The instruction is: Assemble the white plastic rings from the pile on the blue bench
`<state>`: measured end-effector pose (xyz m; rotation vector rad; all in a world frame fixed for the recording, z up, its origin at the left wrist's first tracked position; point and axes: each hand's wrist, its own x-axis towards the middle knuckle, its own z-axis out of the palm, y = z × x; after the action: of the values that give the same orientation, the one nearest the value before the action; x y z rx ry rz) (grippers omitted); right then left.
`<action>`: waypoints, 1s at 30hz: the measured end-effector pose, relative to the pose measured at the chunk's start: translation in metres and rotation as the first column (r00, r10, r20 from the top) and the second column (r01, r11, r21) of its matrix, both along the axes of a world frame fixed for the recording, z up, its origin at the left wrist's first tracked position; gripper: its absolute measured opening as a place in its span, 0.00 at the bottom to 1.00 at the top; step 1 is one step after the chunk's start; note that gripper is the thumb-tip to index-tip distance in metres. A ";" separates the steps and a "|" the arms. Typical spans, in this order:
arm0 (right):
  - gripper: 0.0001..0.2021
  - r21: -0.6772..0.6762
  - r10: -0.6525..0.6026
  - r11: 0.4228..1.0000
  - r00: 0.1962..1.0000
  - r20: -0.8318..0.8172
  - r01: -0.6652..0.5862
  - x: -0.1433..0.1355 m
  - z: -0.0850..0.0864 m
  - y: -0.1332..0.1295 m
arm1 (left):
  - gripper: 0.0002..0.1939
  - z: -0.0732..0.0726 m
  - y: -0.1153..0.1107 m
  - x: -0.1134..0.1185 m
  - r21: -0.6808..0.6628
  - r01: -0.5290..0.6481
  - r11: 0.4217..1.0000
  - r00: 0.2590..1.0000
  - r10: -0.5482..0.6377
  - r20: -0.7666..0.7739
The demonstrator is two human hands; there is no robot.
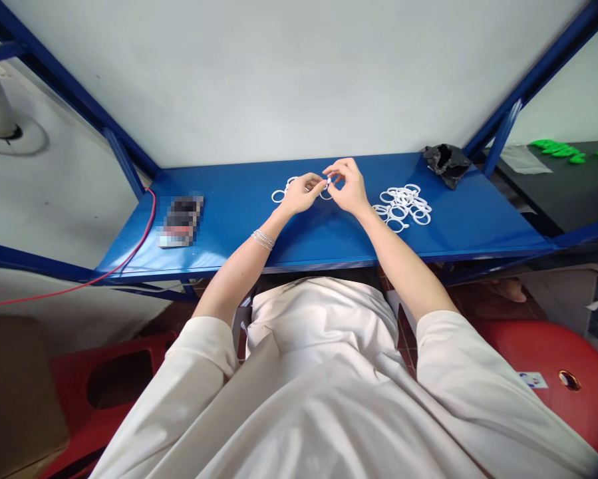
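Note:
Between my two hands, above the blue tabletop (239, 219), is a white plastic ring (325, 195) with a small knob at its top. My left hand (303, 191) pinches it from the left, thumb and fingers pressed together. From the right, my right hand (347, 186) grips the knob with curled fingers. The fingertips partly cover the ring. Just behind my left hand lie a few white rings (278, 196), partly hidden by it. A loose heap of several similar white rings (403, 205) lies to the right of my right hand.
A crumpled black plastic bag (447, 165) sits at the back right corner. A blurred-out flat object (181, 221) lies at the left, near a red cable (146, 243). Blue frame posts (124, 163) rise at both ends. Red stools (548, 372) stand on either side below.

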<state>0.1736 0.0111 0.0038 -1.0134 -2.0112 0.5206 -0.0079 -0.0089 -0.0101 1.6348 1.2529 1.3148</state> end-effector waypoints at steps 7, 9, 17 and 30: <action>0.19 -0.102 -0.029 0.994 1.000 -0.002 0.029 -0.001 0.001 0.000 | 0.12 0.003 0.000 0.003 -0.104 0.050 0.993 0.990 -0.036 0.136; 0.15 -0.171 0.001 0.985 0.999 -0.042 -0.008 -0.001 -0.002 0.003 | 0.13 0.006 -0.001 0.003 -0.128 0.049 0.991 0.987 -0.029 0.158; 0.31 -0.433 0.183 0.832 0.908 -0.376 -0.347 -0.009 -0.003 0.000 | 0.26 0.005 0.002 0.002 -0.187 0.225 0.956 0.900 -0.131 0.416; 0.35 -0.437 0.143 0.789 0.821 -0.552 -0.431 -0.019 0.003 -0.011 | 0.33 0.005 0.003 0.005 -0.237 0.189 0.953 0.850 -0.038 0.526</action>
<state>0.1542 -0.0004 0.0064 -0.7564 -1.5705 1.4499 -0.0032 -0.0064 -0.0055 1.0390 0.9399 1.3147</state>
